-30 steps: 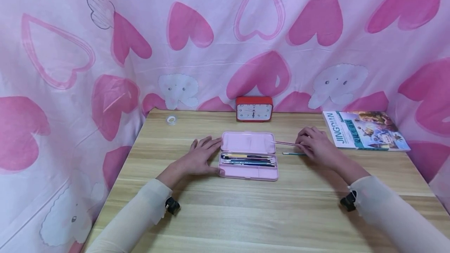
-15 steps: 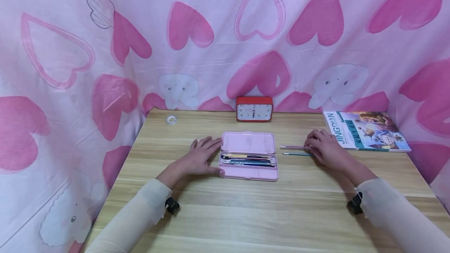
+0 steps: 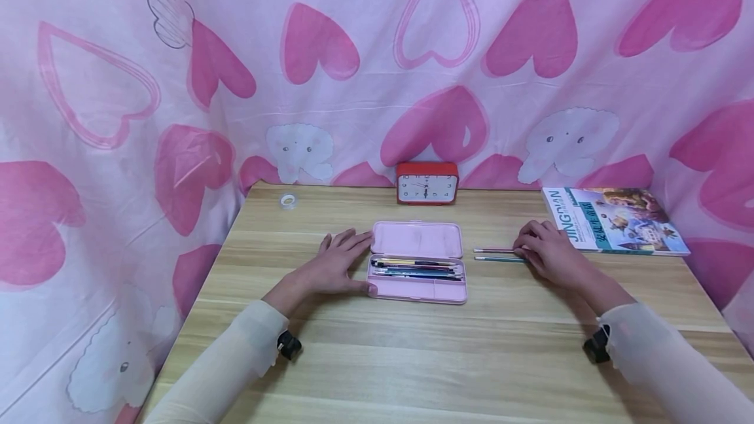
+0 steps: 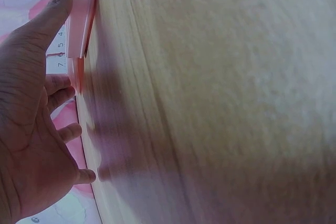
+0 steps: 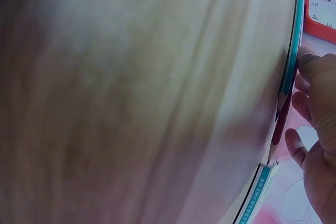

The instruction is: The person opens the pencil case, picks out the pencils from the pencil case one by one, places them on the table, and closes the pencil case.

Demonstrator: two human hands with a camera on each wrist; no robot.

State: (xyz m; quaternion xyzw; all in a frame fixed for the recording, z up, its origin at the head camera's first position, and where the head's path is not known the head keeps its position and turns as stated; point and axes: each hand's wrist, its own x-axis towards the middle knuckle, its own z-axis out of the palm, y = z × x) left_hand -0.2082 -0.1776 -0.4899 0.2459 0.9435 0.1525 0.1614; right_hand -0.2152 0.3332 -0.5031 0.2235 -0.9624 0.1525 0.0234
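A pink pencil case [image 3: 450, 290] lies with its lid [image 3: 417, 239] folded back, several pencils [image 3: 415, 267] in its rear compartment. Along its left side, my left hand [image 3: 338, 264] spreads its fingers, the thumb on the front corner and fingertips at the lid; the left wrist view shows that thumb on the case edge. To the right of the case, my right hand [image 3: 548, 254] pinches a dark red pencil [image 3: 493, 250] low over the table. Parallel and just in front lies a teal pencil [image 3: 499, 259]. The right fingers hide the far ends of both pencils.
At the back stands a red clock [image 3: 427, 183]. A magazine [image 3: 618, 221] lies right behind my right hand. A small tape roll [image 3: 288, 200] sits at the back left. Pink heart-patterned cloth [image 3: 341, 103] hangs behind the wooden table [image 3: 436, 358].
My right hand has moved right with the dark red pencil, drawing its end away from the case lid and bringing it down beside the teal pencil. My left hand has stayed put.
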